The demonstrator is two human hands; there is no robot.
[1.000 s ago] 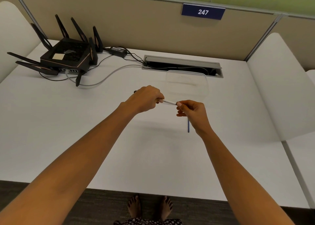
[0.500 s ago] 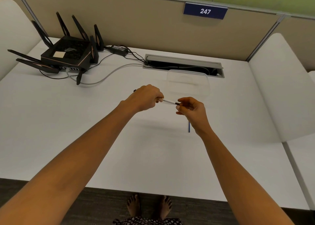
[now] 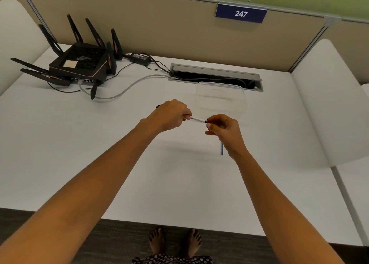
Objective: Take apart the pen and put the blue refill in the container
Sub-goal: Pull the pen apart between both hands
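My left hand [image 3: 171, 114] grips the pen body in a fist above the white desk [image 3: 99, 143]. A thin white pen piece [image 3: 197, 119] with a black end sticks out to the right of the fist. The curled thumb and forefinger of my right hand [image 3: 223, 129] pinch that black end. A blue refill [image 3: 222, 148] lies on the desk under my right wrist, partly hidden by it. The clear plastic container [image 3: 221, 95] stands just beyond both hands; I see nothing inside it.
A black router [image 3: 79, 63] with several antennas sits at the back left, its cables [image 3: 123, 87] running to a cable slot [image 3: 215, 75] behind the container. White side panels [image 3: 329, 103] bound the desk. My bare feet show below the front edge.
My right hand has drawn a little to the right, away from my left fist. More of the white piece and its black end now shows between the hands.
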